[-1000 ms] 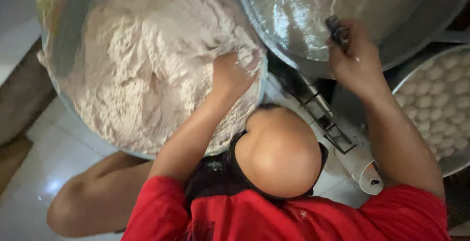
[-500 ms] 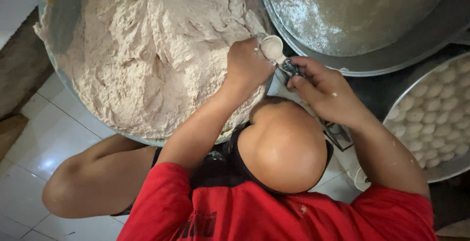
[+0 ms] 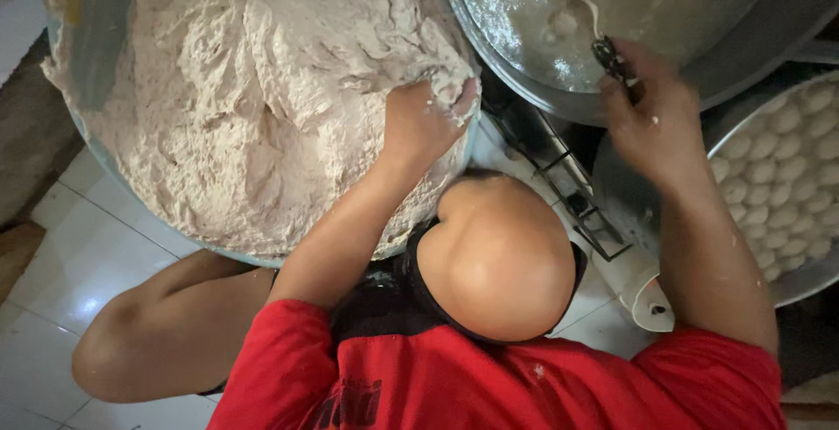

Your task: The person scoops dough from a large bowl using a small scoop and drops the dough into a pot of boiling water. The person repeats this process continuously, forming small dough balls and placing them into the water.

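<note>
The left hand [image 3: 424, 120] is sunk into the edge of a big mound of pale, sticky dough [image 3: 253, 98] that fills a wide basin [image 3: 87, 146], its fingers curled round a grab of the dough at the basin's right rim. The right hand [image 3: 651, 124] is closed on the dark handle of a spoon [image 3: 594, 32], whose bowl reaches out over a large metal pot [image 3: 743, 54] of cloudy water; a small white dough ball [image 3: 564, 24] sits at the spoon's tip, at the water's surface. The pot stands just right of the basin, and between them a wire rack [image 3: 559, 168] shows. At the far right a round tray [image 3: 778, 281] is packed with rows of pale dough balls [image 3: 786, 176], just beside the right forearm. The person wears a red shirt [image 3: 454, 377] and sits low on a white tiled floor [image 3: 52, 281], one bare knee [image 3: 114, 351] bent out to the left below the basin.
</note>
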